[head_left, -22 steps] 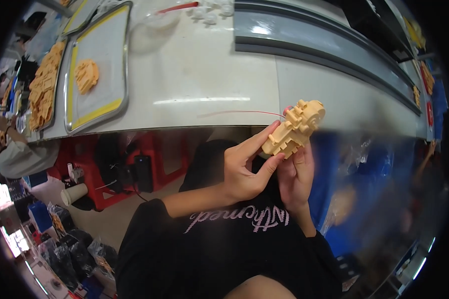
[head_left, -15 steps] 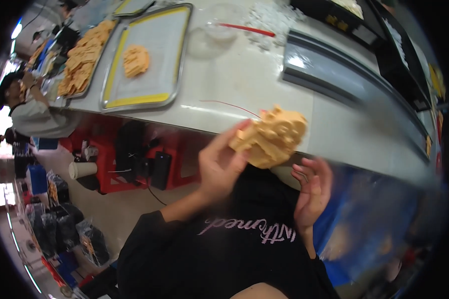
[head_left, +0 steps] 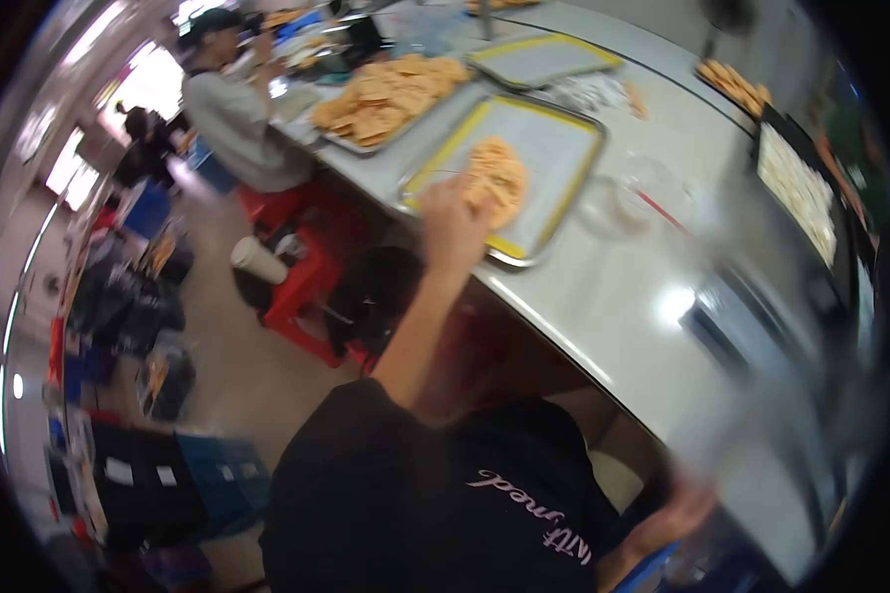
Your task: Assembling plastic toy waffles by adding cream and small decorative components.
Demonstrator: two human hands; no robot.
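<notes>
Reaching out over the yellow-edged metal tray, my left hand has its fingers closed on an orange moulded piece with a raised relief. Another orange piece lies just beyond it on the tray; blur makes the border between the two hard to see. A thin red strand shows beside my left fingers. Low at the right, by the table's front edge, my right hand is smeared by motion, and its fingers cannot be made out.
Left of the tray, many orange pieces are heaped on another tray. A second yellow-edged tray lies behind. To the right are a clear bowl with a red stick, and a grey block. A co-worker sits at the far left.
My left hand has carried the orange piece away from my body, to the tray. My right hand has moved lower and to the right. The view has turned toward the left.
</notes>
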